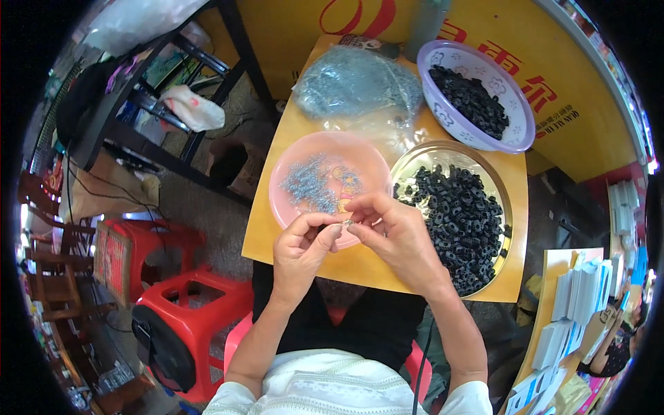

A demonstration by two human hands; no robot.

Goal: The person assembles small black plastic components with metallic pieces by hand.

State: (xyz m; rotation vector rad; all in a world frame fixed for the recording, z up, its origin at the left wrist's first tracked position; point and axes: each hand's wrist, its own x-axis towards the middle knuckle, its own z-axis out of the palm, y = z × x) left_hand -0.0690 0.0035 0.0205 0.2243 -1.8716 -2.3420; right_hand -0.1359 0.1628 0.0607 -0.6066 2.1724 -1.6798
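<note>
Over the near rim of a pink basin, my left hand and my right hand meet fingertip to fingertip. Both are closed in a pinch on a tiny silvery metal piece, too small to tell its exact kind. Many small silvery metal pieces lie in the basin, mostly on its left side. Beside my right wrist is a round gold tray with a heap of small black plastic parts. My right forearm passes just left of the tray's near part.
A lilac bowl of black parts stands at the table's far right corner. A clear plastic bag of greyish contents lies behind the basin. Red stools are left of the wooden table; stacked white boxes stand at right.
</note>
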